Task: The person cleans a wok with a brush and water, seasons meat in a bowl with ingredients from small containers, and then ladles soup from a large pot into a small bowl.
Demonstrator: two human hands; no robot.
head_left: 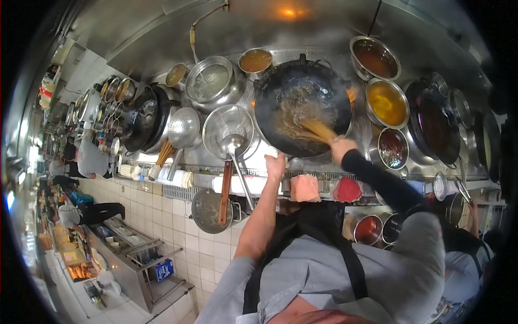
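Observation:
A large black wok [268, 108] stands on the range, steaming, with murky brownish liquid in its bottom. My right hand [343, 149] is closed round a bamboo brush [318, 129], whose bristle end dips into the wok. On the wok's near left rim, my left hand [275, 163] has its fingers closed at the edge, over a white cloth [264, 156]. Left of it, a ladle [232, 143] lies across a wire strainer [216, 121]. A folded orange cloth [305, 188] and a red cloth [347, 190] lie along the front ledge.
Metal bowls of sauce [375, 58] and yellow oil [387, 103] stand right of the wok. A pot [208, 81] and a perforated skimmer [184, 127] are at left. Another wok [434, 127] stands farther right. Co-workers [93, 154] are at far left, another person [463, 272] at lower right.

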